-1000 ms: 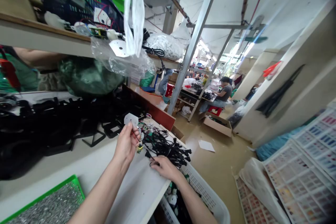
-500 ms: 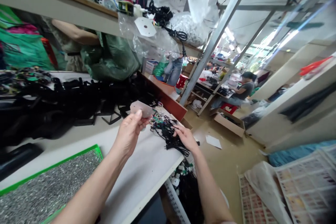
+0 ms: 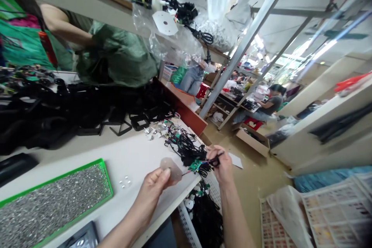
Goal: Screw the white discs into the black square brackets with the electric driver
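Observation:
My left hand (image 3: 152, 188) pinches a pale octagonal plate (image 3: 171, 167) between thumb and fingers, above the white table. My right hand (image 3: 223, 166) is closed around a black cable (image 3: 215, 160) near the table's right edge. Between the hands a green circuit board (image 3: 195, 165) hangs by coloured wires, and a thin wire runs from it towards the plate. Just behind lies a tangled heap of black cables (image 3: 187, 145) with small boards. Small white and metal parts (image 3: 157, 130) are at its left.
A green tray (image 3: 109, 186) of small shiny metal pieces stands left, with several clear round bits (image 3: 124, 181) beside it. Black plastic frames (image 3: 116, 126) pile up behind. Below the edge is a white basket (image 3: 187, 223) of cables. Across the table, a person's arm reaches into a green bag (image 3: 124, 56).
My left hand has brought the plate nearer and lower. My right hand has lifted a cable with its circuit board from the heap, moving right. The green bag across the table has shifted left.

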### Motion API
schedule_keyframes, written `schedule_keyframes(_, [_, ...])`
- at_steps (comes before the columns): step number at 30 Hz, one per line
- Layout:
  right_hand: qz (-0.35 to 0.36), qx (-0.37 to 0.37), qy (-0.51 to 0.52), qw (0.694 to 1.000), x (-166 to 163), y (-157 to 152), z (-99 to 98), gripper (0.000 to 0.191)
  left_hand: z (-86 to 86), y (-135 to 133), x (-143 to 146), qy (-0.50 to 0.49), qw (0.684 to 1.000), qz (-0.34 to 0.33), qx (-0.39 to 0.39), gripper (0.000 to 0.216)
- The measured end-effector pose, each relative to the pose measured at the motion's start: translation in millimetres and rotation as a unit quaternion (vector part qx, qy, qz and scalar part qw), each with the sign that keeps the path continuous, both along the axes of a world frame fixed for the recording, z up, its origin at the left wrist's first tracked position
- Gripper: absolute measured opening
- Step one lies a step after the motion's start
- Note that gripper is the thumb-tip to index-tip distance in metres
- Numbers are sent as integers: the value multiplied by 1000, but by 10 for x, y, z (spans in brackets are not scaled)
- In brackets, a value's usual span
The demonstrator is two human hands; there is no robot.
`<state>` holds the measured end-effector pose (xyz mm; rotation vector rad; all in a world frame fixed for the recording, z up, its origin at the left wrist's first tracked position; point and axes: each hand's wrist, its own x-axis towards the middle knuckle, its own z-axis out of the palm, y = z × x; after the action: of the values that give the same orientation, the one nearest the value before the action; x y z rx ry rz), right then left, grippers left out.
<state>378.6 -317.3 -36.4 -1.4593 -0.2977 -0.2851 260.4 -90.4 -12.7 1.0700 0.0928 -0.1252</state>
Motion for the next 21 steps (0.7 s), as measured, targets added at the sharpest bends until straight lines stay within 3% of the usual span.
schedule_keyframes(4, [36, -108, 75, 991, -134, 17, -42, 38, -155, -29, -110, 24, 999, 15, -15, 44])
schedule_keyframes(6, [27, -119, 139, 983, -189, 41, -78, 44, -202, -79, -125, 47, 997, 29, -47, 42])
schedule_keyframes(9, [-21, -116, 153, 981, -234, 14, -103, 52, -230, -186, -114, 81, 992, 44, -91, 45])
schedule_keyframes(13, [-139, -242, 90, 956, -392, -171, -179, 47, -287, -283, -176, 118, 986, 64, -100, 41])
schedule_keyframes(15, [-155, -260, 107, 947, -567, -240, -308, 46, -385, -291, -259, 142, 985, 56, -81, 40])
schedule_keyframes(16, [-148, -234, 126, 953, -670, -246, -396, 46, -454, -293, -301, 148, 986, 44, -65, 40])
schedule_keyframes(18, [-133, -114, 159, 972, -880, -192, -589, 45, -609, -316, -367, 143, 989, 14, -33, 42])
schedule_keyframes(21, [-129, 59, 165, 976, -1133, -5, -805, 40, -783, -444, -359, 173, 984, -3, -47, 39])
